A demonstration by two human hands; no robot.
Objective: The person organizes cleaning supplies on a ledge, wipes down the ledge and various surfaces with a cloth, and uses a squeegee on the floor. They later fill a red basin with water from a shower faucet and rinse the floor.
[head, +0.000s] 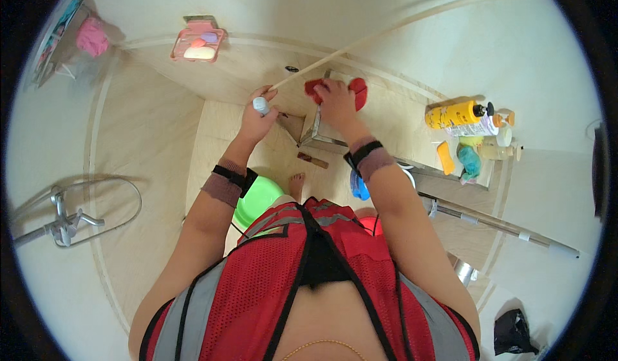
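My left hand (pixel 256 119) is closed around an object with a pale, rounded white end (pixel 261 105). A long thin pale pole (pixel 333 56) runs from these fingers up to the right along the wall; I cannot tell whether the white end belongs to it. My right hand (pixel 336 105) grips a red cloth-like piece (pixel 359 93), which shows on both sides of the fingers. That hand is over the corner of a tiled ledge (pixel 391 114). Below it, a small brown brush or block (pixel 313 160) lies on the floor near a bare foot (pixel 297 185).
A pink soap dish (pixel 197 54) hangs on the wall. Bottles, including a yellow pump bottle (pixel 451 115), and an orange sponge (pixel 445 158) occupy the ledge's right end. A green basin (pixel 258 199), blue item (pixel 359 187), metal rail (pixel 502 230) and shower tap (pixel 65 221) are around me.
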